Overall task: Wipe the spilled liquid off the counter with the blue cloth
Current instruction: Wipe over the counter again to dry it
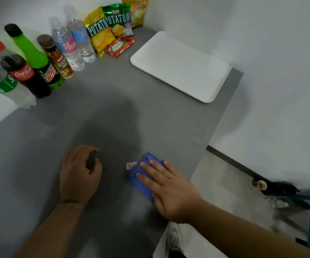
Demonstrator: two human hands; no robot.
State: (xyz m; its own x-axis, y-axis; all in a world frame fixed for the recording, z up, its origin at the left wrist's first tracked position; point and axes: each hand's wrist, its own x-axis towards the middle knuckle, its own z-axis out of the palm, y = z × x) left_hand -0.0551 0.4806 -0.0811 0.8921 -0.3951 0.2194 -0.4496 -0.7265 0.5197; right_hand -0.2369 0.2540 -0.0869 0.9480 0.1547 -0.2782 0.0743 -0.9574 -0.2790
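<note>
1. Left hand point(79, 174): empty, fingers loosely curled, resting on the bench point(113, 112) left of the blue cloth point(143, 175).
2. Right hand point(169, 190): fingers spread flat, pressing the cloth on the bench near its right edge. Wiping looks in progress.
3. Spill: faint wet rings point(198, 135) beyond the cloth, by the right edge; hard to tell. Next likely: slide cloth forward over them, keeping pressure.
4. Far beyond the cloth: bottles point(38, 64) left, snack bags point(111, 28) middle, white tray point(182, 66) right. All well apart; nothing blocks the path.
</note>
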